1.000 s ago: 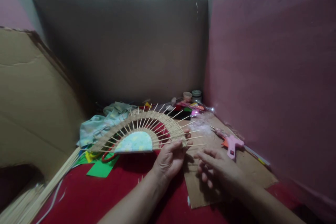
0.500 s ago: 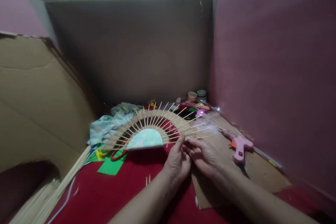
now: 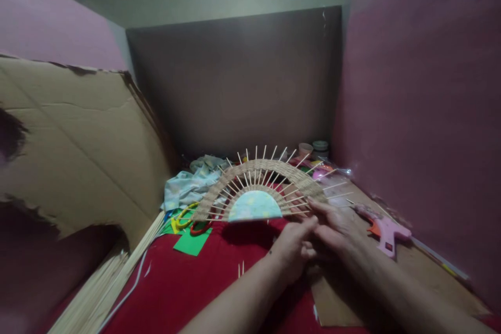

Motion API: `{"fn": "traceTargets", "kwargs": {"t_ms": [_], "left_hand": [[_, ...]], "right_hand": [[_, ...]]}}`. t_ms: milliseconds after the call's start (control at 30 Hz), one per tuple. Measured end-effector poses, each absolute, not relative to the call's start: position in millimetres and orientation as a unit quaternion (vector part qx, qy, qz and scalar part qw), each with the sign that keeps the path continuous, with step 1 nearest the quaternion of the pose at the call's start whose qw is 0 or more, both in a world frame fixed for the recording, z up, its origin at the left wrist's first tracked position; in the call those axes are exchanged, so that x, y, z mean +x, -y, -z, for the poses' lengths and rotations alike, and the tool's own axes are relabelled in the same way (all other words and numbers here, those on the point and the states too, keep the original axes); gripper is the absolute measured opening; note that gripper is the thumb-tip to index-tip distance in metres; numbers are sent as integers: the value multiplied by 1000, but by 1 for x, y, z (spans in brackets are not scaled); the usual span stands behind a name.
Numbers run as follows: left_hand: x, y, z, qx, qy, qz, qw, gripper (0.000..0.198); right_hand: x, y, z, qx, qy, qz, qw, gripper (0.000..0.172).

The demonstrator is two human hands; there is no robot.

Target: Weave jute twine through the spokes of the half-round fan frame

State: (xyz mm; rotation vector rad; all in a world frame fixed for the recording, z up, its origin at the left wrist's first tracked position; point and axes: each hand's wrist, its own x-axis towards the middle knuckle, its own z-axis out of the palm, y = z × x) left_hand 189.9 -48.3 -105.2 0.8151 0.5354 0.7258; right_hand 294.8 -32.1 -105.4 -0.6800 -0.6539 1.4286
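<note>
A half-round woven fan stands raised over the red cloth, with thin sticks radiating past its outer band. Pale blue patterned fabric covers its inner half-circle. My right hand grips the fan's lower right end, some fingers behind it and the thumb side in front. Just below that end, my left hand is closed against my right hand, thumb and fingers drawn together. Whatever may lie between those left fingers is hidden.
A pink glue gun lies on a cardboard sheet at right. Yellow-handled scissors, red handles, green paper and crumpled fabric are left of the fan. Long sticks lie beside standing cardboard.
The view has swung left, so everything sits further right. The fan looks more level and faces me more. My right hand has moved up onto its right end; my left hand has dropped slightly below.
</note>
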Motion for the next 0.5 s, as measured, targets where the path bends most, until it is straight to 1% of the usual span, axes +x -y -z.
{"fn": "traceTargets", "kwargs": {"t_ms": [67, 133, 200, 300, 367, 433, 500], "left_hand": [[187, 53, 110, 485, -232, -218, 815, 37], [181, 59, 107, 568, -201, -119, 789, 38], [174, 65, 91, 652, -189, -86, 729, 38], [158, 72, 51, 787, -165, -142, 578, 27], [145, 75, 21, 818, -185, -262, 477, 20], [131, 73, -4, 813, -247, -377, 368, 22], [117, 65, -23, 802, -310, -474, 192, 24]], "right_hand": [[308, 41, 104, -290, 268, -661, 638, 7], [317, 47, 103, -266, 245, -671, 648, 8], [321, 49, 103, -240, 234, -667, 665, 9], [319, 49, 104, -210, 230, -684, 659, 11], [317, 48, 106, -191, 226, -702, 649, 13], [314, 49, 108, -172, 225, -708, 647, 16], [312, 49, 110, -162, 225, -704, 653, 17]]}}
